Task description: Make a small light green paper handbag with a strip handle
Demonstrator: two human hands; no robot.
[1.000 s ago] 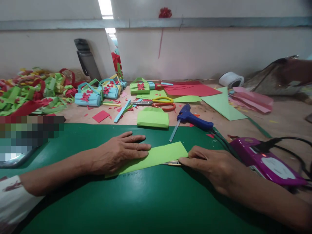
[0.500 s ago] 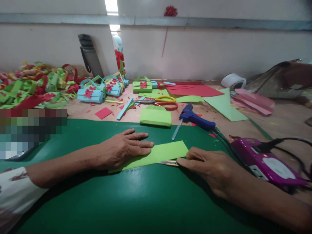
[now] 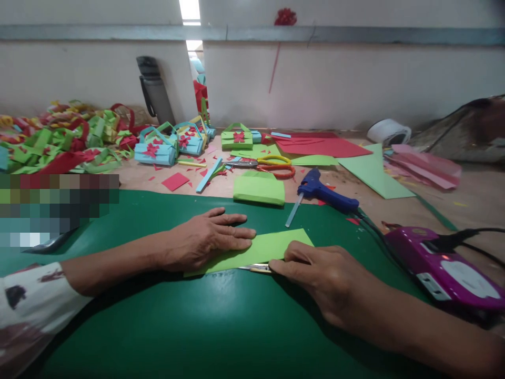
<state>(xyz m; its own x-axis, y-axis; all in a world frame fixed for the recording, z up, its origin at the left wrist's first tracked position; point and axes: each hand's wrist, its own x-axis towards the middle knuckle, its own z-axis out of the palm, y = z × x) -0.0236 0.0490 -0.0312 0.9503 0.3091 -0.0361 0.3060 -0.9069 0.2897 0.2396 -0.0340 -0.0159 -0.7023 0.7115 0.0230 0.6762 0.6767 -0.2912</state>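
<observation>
My left hand [image 3: 205,237] lies flat with its fingers spread on a light green sheet of paper [image 3: 276,242], pressing it against the green mat [image 3: 229,326]. The paper looks folded; its left part is under my palm. In my closed right hand [image 3: 323,271] is a slim craft knife [image 3: 258,268], its metal tip pointing left along the paper's near edge. Fingers hide the rear of the knife. Just beyond the paper sits a folded green paper piece [image 3: 258,188].
A blue glue gun [image 3: 327,195] with a glue stick, scissors [image 3: 272,164] and red paper [image 3: 327,145] lie beyond the mat. Small blue paper bags [image 3: 155,152] stand near a dark bottle [image 3: 155,89]. At right is a purple power strip [image 3: 445,268].
My right hand has slid the craft knife leftward along the paper's near edge. My left hand stays on the paper. The whole view has shifted slightly.
</observation>
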